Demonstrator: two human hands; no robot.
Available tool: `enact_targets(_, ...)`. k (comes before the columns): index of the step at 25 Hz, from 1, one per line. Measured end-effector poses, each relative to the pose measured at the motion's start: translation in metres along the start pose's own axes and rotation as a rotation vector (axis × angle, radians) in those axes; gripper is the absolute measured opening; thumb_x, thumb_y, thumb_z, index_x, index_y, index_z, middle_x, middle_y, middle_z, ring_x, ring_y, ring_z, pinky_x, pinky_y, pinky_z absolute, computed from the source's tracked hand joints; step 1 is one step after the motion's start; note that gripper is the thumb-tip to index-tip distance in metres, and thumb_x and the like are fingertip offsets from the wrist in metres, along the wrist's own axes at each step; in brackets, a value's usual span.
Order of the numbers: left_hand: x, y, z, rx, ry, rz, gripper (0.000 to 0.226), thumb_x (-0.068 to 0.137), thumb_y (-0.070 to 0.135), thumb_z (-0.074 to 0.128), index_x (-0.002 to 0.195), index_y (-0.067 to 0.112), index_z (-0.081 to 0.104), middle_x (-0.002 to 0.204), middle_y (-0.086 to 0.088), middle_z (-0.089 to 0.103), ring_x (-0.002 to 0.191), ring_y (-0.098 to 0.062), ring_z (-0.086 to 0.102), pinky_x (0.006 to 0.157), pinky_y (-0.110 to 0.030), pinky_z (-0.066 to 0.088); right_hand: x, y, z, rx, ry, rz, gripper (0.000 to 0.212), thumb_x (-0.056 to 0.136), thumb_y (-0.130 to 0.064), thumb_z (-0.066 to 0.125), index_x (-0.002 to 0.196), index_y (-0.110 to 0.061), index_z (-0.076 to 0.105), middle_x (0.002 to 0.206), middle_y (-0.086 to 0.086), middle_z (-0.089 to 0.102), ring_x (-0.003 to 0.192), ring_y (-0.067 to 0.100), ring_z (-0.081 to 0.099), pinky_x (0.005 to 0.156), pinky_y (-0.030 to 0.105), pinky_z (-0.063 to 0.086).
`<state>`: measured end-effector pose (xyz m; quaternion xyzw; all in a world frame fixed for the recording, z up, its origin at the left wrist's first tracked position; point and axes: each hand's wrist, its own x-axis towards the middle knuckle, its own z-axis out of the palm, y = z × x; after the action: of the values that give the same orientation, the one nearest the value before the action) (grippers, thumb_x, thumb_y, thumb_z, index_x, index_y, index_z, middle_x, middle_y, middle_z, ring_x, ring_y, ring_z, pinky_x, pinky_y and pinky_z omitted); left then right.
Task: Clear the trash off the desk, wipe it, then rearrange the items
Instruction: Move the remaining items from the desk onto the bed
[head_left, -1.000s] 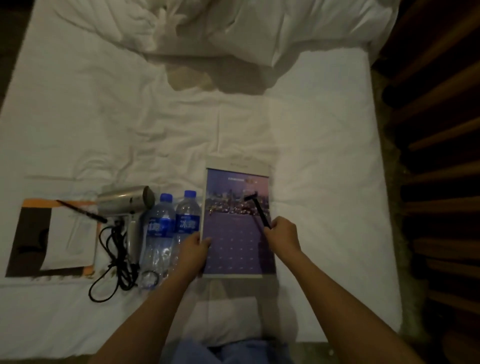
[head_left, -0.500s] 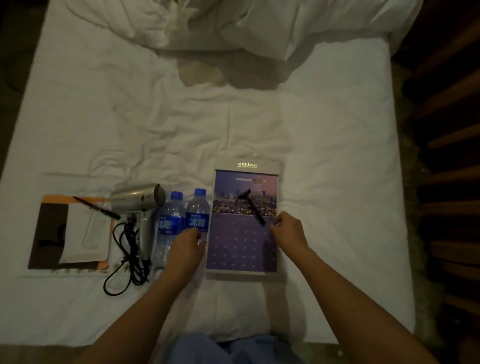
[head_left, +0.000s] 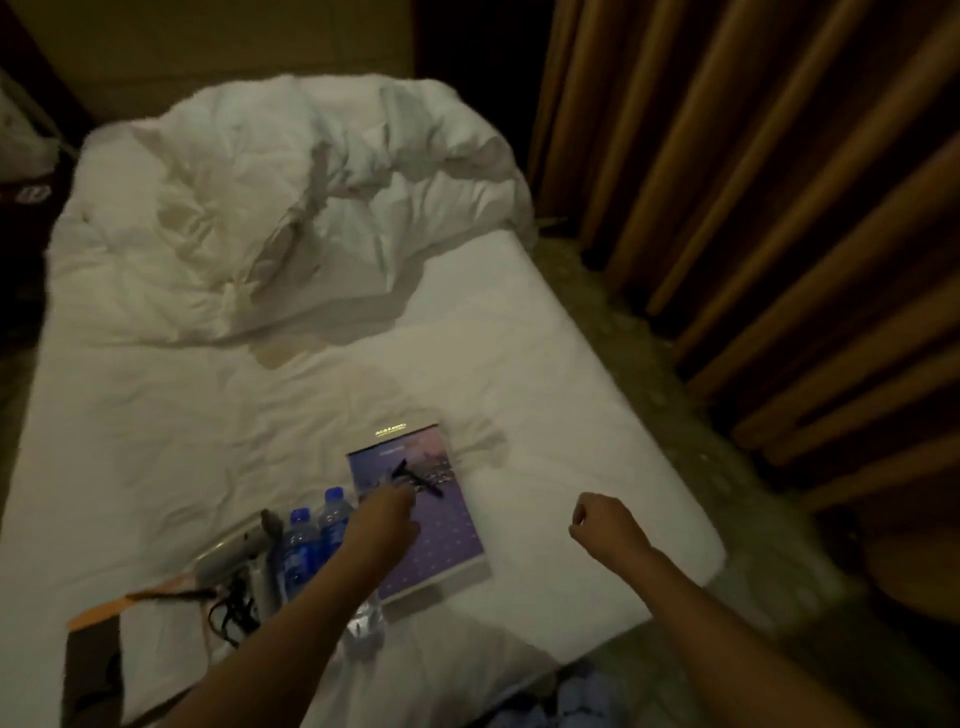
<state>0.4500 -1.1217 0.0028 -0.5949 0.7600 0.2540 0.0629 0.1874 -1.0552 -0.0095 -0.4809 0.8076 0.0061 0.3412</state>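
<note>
White bed sheet (head_left: 182, 426) carries the calendar (head_left: 431, 525) at 6 o'clock; left hand (head_left: 382, 519) reaches its black pen (head_left: 415, 475), grip unclear, right hand (head_left: 605, 527) fisted, empty. Pinch the pen mid-barrel, lift straight.

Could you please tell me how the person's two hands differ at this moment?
The left hand reaches over the purple calendar, its fingers by the black pen lying there; the right hand hangs over bare white sheet, clear of everything. The right hand's fingers are curled and hold nothing; the left's are blurred. Both are bare.
</note>
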Motion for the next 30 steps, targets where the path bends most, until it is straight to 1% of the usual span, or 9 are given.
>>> enact_targets(7, -0.054, 0.144, 0.019, 0.256, -0.032, 0.468, 0.033, 0.092, 0.026, 0.051, 0.122, 0.012, 0.051, 0.126, -0.007, 0.052, 0.119, -0.022, 0.048, 0.093, -0.029, 0.038, -0.171, 0.132, -0.019, 0.173, 0.226, 0.216, 0.018, 0.091, -0.016, 0.052, 0.102, -0.004, 0.061, 0.102, 0.011, 0.058, 0.106, 0.026, 0.057, 0.073, 0.025, 0.038)
enact_targets(9, -0.079, 0.195, 0.031, 0.287, -0.034, 0.602, 0.034, 0.091, 0.027, 0.053, 0.122, 0.012, 0.052, 0.124, -0.007, 0.053, 0.116, -0.022, 0.05, 0.09, -0.029, 0.04, -0.222, 0.168, -0.022, 0.211, 0.269, 0.314, 0.016, 0.093, -0.017, 0.048, 0.1, -0.008, 0.06, 0.107, 0.012, 0.06, 0.106, 0.027, 0.057, 0.081, 0.028, 0.042)
enact_targets(11, -0.115, 0.254, 0.048, 0.317, -0.042, 0.757, 0.035, 0.091, 0.027, 0.054, 0.123, 0.012, 0.053, 0.124, -0.007, 0.055, 0.114, -0.021, 0.051, 0.088, -0.028, 0.041, -0.275, 0.213, -0.023, 0.256, 0.333, 0.417, 0.015, 0.092, -0.018, 0.049, 0.097, -0.011, 0.06, 0.108, 0.01, 0.063, 0.099, 0.026, 0.059, 0.076, 0.03, 0.044)
enact_targets(13, -0.152, 0.311, 0.064, 0.353, -0.055, 0.871, 0.034, 0.091, 0.028, 0.055, 0.122, 0.013, 0.056, 0.121, -0.006, 0.057, 0.112, -0.022, 0.053, 0.087, -0.029, 0.043, -0.319, 0.254, -0.021, 0.333, 0.402, 0.496, 0.01, 0.09, -0.02, 0.052, 0.082, -0.015, 0.056, 0.097, 0.007, 0.063, 0.087, 0.023, 0.059, 0.068, 0.029, 0.043)
enact_targets(17, -0.233, 0.421, 0.113, 0.37, -0.109, 1.088, 0.012, 0.087, 0.02, 0.054, 0.088, 0.011, 0.062, 0.086, -0.006, 0.06, 0.086, -0.024, 0.06, 0.059, -0.026, 0.036, -0.408, 0.333, 0.001, 0.465, 0.47, 0.641, 0.025, 0.088, -0.017, 0.057, 0.067, -0.02, 0.045, 0.08, 0.004, 0.059, 0.081, 0.024, 0.056, 0.063, 0.026, 0.038)
enact_targets(19, -0.283, 0.472, 0.144, 0.377, -0.15, 1.216, 0.012, 0.087, 0.019, 0.053, 0.084, 0.01, 0.061, 0.082, -0.004, 0.058, 0.079, -0.02, 0.057, 0.053, -0.027, 0.03, -0.455, 0.376, 0.017, 0.502, 0.501, 0.724, 0.03, 0.087, -0.02, 0.059, 0.064, -0.023, 0.041, 0.073, -0.004, 0.052, 0.088, 0.026, 0.058, 0.061, 0.027, 0.038)
enact_targets(23, -0.387, 0.564, 0.228, 0.442, -0.266, 1.391, 0.014, 0.087, 0.023, 0.057, 0.098, 0.015, 0.061, 0.099, -0.003, 0.061, 0.089, -0.017, 0.058, 0.067, -0.028, 0.044, -0.567, 0.457, 0.044, 0.549, 0.586, 0.909, 0.016, 0.088, -0.016, 0.056, 0.076, -0.018, 0.047, 0.095, 0.009, 0.061, 0.09, 0.027, 0.058, 0.066, 0.031, 0.042)
enact_targets(27, -0.487, 0.62, 0.302, 0.51, -0.332, 1.619, 0.026, 0.088, 0.029, 0.055, 0.111, 0.017, 0.059, 0.113, -0.005, 0.061, 0.102, -0.023, 0.057, 0.079, -0.029, 0.046, -0.667, 0.507, 0.081, 0.655, 0.696, 1.082, 0.012, 0.09, -0.016, 0.056, 0.08, -0.017, 0.05, 0.085, 0.004, 0.057, 0.072, 0.019, 0.054, 0.052, 0.025, 0.038)
enact_targets(30, -0.554, 0.656, 0.338, 0.563, -0.368, 1.797, 0.023, 0.088, 0.026, 0.056, 0.109, 0.017, 0.059, 0.11, -0.005, 0.061, 0.102, -0.023, 0.057, 0.079, -0.031, 0.047, -0.716, 0.533, 0.11, 0.708, 0.79, 1.229, 0.008, 0.089, -0.019, 0.057, 0.082, -0.017, 0.053, 0.084, 0.002, 0.056, 0.075, 0.018, 0.054, 0.055, 0.026, 0.04)
